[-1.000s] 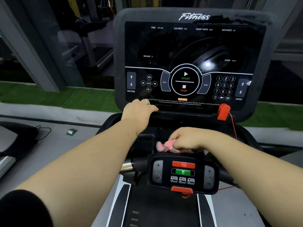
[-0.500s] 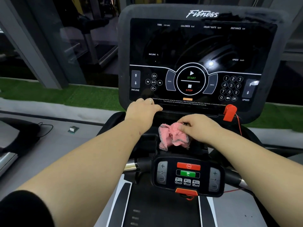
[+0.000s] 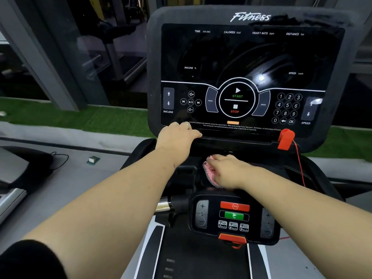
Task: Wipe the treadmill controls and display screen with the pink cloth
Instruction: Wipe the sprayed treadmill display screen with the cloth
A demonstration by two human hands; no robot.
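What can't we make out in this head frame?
- Most of the pink cloth: covered by the right hand.
- Surface being wiped: hidden under cloth and hand, dark.
- Left hand fingertips: curl over the console's lower edge, out of sight.
- Warning text beneath STOP: too small to read fully.

Crumpled pink cloth lies on the dark tray below the display screen.

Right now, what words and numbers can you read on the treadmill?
Console top: "Fitness"
Display screen: "TIME", "CALORIES", "HEART RATE", "DISTANCE", "INCLINE %", "SPEED"
Below: "START", "STOP", "PROG", "MODE", "INCLINE", "SPEED", "0" to "9", "OK"
Warning line: mostly too small
Lower control pad: "Stop", "+"; speed keys blurred
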